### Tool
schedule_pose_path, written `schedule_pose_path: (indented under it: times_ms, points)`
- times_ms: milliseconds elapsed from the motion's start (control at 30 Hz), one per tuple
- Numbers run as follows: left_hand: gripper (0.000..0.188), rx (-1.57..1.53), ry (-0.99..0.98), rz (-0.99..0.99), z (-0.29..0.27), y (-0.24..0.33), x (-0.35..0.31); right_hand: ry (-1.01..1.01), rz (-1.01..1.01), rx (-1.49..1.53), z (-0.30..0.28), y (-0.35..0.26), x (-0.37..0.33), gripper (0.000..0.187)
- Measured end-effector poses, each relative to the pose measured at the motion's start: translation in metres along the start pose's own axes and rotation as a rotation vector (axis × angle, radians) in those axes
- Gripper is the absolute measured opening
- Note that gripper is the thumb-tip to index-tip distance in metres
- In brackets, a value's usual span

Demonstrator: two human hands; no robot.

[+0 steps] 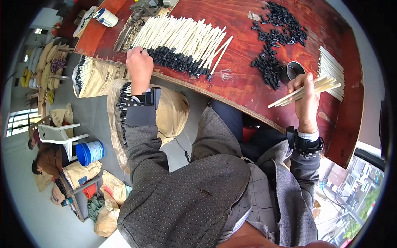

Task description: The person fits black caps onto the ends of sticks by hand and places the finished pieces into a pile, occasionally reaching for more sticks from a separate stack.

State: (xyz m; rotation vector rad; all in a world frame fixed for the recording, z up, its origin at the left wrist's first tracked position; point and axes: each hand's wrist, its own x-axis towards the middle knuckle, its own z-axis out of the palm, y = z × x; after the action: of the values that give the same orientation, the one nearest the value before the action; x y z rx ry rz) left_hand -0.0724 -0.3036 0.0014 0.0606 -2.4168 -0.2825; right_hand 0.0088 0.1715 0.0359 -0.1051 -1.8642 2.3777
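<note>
Right hand (307,99) grasps pale sticks (326,84), long axis slanting away rightward through it; whether left hand (139,67) grips, I cannot tell.

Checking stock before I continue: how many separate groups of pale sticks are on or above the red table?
3: the black-tipped row by the left hand, the bundle in the right hand, and the pile right of that bundle. Some may be hidden.
</note>
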Motion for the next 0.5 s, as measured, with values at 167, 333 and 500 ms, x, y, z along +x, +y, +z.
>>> schedule_pose_path:
  times_ms: [167,333,500]
  points:
    - [0.018,0.051,-0.042,0.016,-0.005,0.050,0.001,0.101,-0.010,-0.282,-0.006,0.006,0.003,0.044]
    - [0.018,-0.496,-0.197,0.243,0.002,0.146,-0.045,0.222,-0.093,-0.318,-0.013,-0.006,0.000,0.047]
    - [0.020,-0.874,-0.437,0.315,0.028,0.241,-0.098,0.307,-0.114,-0.322,-0.035,-0.005,-0.009,0.049]
